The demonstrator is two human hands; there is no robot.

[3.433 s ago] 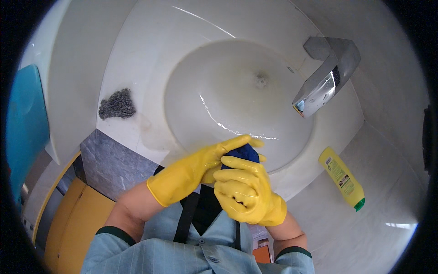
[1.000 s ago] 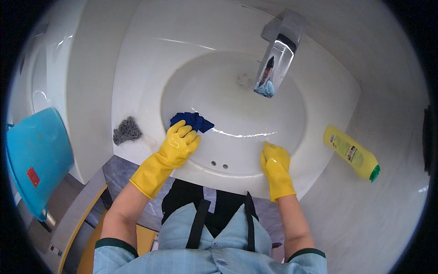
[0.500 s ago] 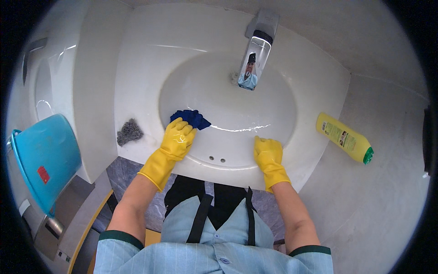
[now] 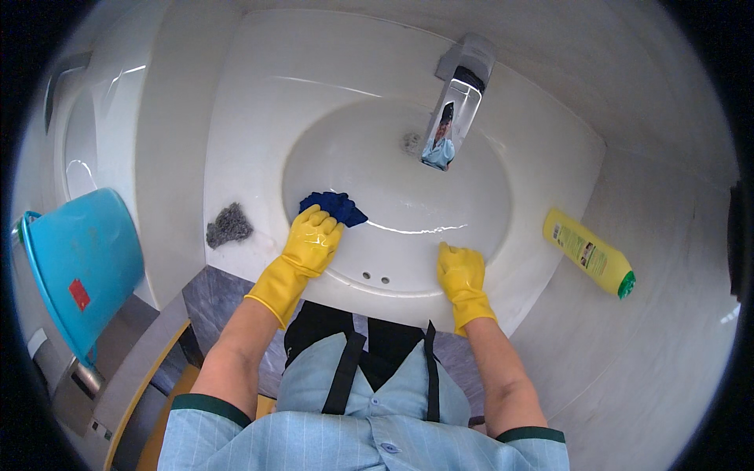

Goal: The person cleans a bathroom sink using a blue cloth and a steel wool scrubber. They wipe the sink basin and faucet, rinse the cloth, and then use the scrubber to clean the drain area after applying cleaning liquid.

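Note:
Both hands wear yellow rubber gloves over a white washbasin (image 4: 408, 259). My left hand (image 4: 312, 239) is closed on a bunched dark blue cloth (image 4: 333, 207), pressed to the basin's inner left wall. My right hand (image 4: 462, 275) rests as a fist on the near right side of the bowl, and nothing sticks out of it. A chrome tap (image 4: 455, 110) reaches over the far side of the bowl, close to the drain (image 4: 410, 143). On the left of the countertop lies a grey scouring pad (image 4: 229, 226).
A yellow bottle (image 4: 589, 251) with a green cap lies to the right of the basin. At the far left, a turquoise bucket (image 4: 86, 271) stands beside a white partition (image 4: 173, 149). Grey wall (image 4: 660, 196) closes in the right side.
The view has tilted a little, so the tap and the bottle sit lower in it. Both hands stay nearly where they were, the left one still gripping the cloth.

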